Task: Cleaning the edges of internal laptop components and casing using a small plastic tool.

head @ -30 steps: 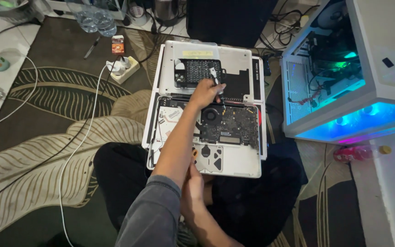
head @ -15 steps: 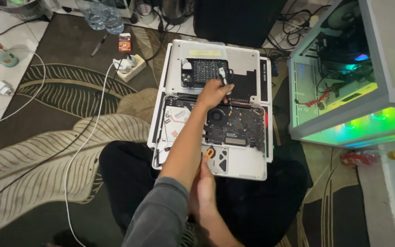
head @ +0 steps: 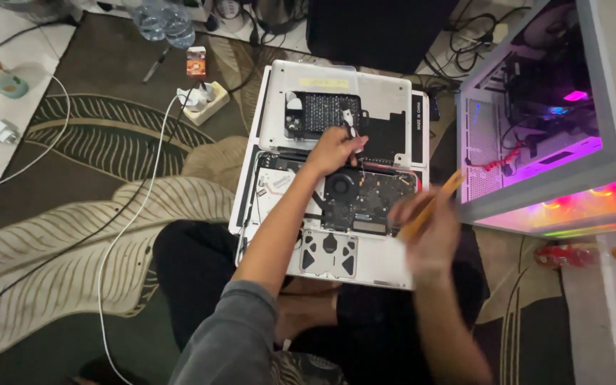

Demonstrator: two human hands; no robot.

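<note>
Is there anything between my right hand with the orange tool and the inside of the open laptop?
Nothing visible does. The right hand, blurred, holds the orange tool just over the open laptop at its right edge. The left hand rests farther up, near the fan, not in that path.

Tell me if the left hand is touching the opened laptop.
Touching. The head view shows the left hand resting its fingers on the opened laptop, no gap visible.
</note>
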